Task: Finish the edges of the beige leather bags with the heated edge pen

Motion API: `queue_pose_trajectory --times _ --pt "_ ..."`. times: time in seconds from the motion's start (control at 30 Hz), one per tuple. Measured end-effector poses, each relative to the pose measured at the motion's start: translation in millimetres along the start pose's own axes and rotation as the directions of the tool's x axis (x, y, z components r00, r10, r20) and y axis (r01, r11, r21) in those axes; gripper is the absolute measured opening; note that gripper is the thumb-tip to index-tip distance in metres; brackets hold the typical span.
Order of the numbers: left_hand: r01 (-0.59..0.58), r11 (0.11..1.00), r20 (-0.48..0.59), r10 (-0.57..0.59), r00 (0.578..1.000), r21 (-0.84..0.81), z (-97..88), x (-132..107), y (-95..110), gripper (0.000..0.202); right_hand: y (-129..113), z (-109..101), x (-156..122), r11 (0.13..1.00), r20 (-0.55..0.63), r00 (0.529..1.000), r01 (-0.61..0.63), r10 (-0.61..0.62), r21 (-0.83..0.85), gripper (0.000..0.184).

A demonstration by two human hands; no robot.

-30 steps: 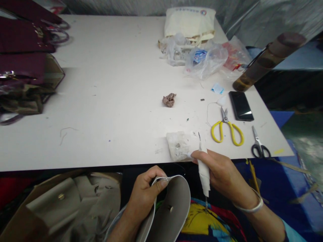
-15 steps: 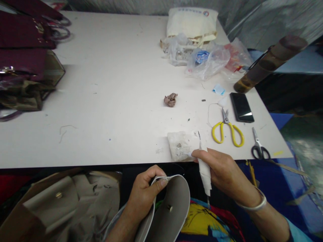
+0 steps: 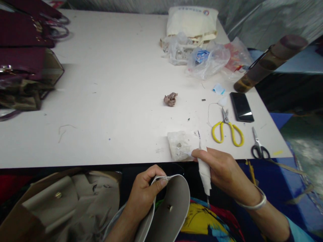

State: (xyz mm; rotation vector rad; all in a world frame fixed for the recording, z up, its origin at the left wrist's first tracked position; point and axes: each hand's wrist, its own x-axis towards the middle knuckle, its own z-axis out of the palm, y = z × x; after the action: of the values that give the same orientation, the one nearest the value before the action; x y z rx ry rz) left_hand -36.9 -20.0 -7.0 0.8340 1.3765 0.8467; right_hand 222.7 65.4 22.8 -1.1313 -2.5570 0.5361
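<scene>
My left hand [image 3: 147, 188] pinches the edge of a grey leather bag piece [image 3: 176, 198] between thumb and fingers, below the table's front edge. A small metal stud shows on the piece's inner face. My right hand [image 3: 222, 164] is closed around a pointed tool [image 3: 205, 174], its handle wrapped in white and thin dark tips showing at both ends. The tool's upper tip is beside a stained white pad [image 3: 180, 146] at the table edge, and the hand's fingertips are by the pad's right side; whether they touch it I cannot tell.
Yellow-handled scissors [image 3: 227, 129], small black-handled scissors [image 3: 259, 148], a phone [image 3: 241, 107] and a tall bottle [image 3: 270, 64] are on the right. Crumpled brown material [image 3: 171, 99] sits mid-table. Maroon bags [image 3: 22, 64] stand left. Below is a box of grey bag pieces [image 3: 55, 201].
Both hands, the bag piece and the tool keep nearly the same positions. The view has shifted very slightly.
</scene>
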Motion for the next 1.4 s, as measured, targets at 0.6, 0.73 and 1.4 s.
queue_pose_trajectory --times 0.6,0.73,1.4 --pt "-0.001 1.000 0.012 0.000 1.000 0.019 0.8 -0.3 -0.3 0.023 4.2 4.4 -1.3 0.999 -0.048 0.999 0.015 -0.014 0.029 0.037" --pt "0.001 1.000 0.005 -0.001 1.000 0.017 1.2 -0.2 -0.4 0.023 8.1 7.7 -2.6 0.999 -0.062 0.998 0.008 -0.004 0.052 0.039" --pt "-0.021 0.999 0.011 0.020 1.000 0.034 -1.0 0.9 -7.5 0.024 56.7 40.7 28.0 0.815 -0.253 0.936 -0.057 0.244 0.577 0.011"
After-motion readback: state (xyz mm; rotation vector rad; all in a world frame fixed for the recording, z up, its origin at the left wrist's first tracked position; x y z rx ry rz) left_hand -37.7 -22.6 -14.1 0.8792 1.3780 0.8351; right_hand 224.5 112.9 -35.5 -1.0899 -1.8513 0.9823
